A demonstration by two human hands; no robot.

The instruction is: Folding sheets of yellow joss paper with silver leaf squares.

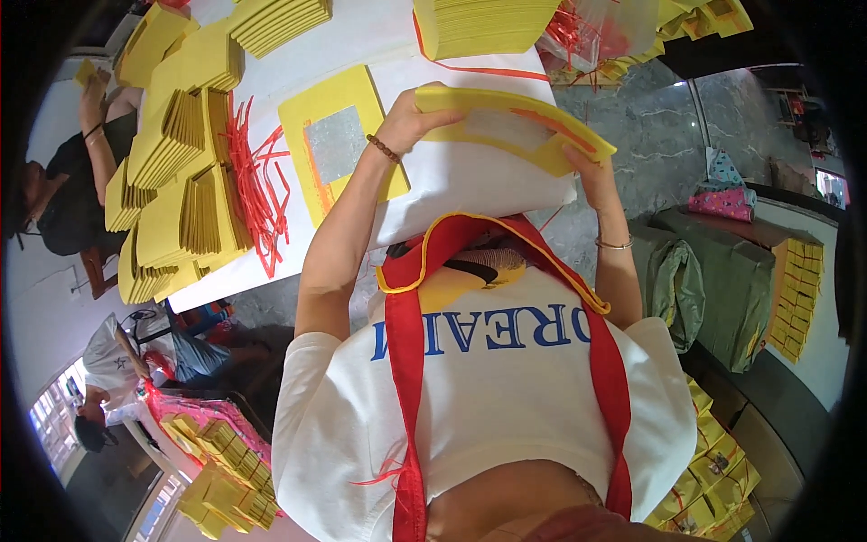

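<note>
Both of my hands hold a stack of yellow paper sheets, bowed between them over the table's near edge. Its top sheet has a silver patch and an orange stripe. My left hand grips the left end, thumb on top; my right hand pinches the lower right corner. Left of the held stack, another yellow sheet stack with a silver square and orange stripe lies flat on the white table. Beside that lies a bunch of red ribbon strips.
Folded yellow paper bundles are piled along the table's left side. A tall yellow stack with a red ribbon under it stands at the back. Two people sit at left. Green sacks stand at right.
</note>
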